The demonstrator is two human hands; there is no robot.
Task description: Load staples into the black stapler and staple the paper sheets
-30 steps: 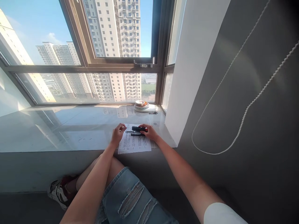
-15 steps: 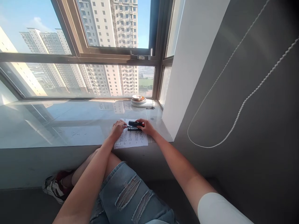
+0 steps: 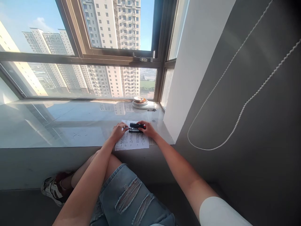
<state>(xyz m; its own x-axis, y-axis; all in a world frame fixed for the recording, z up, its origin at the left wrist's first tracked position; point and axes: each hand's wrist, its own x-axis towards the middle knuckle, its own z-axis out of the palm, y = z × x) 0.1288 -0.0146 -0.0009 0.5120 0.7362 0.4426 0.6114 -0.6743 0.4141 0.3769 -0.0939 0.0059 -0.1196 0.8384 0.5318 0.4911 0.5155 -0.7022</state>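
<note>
Stapler point(image 3: 136, 127) lies lengthwise across the top of the paper point(image 3: 132, 142), which rests flat near the front edge of the sill point(image 3: 70, 125). The hard ledge seems to serve as backing for both. The right hand point(image 3: 147, 129) is curled closed around the stapler's right end, fingers over the top, apparently steadying it. The left hand point(image 3: 119, 130) is half closed, its bent fingertips meeting the stapler's left end; whether they pinch anything cannot be told. Plates point(image 3: 142, 103) sit stacked well behind, by the window.
</note>
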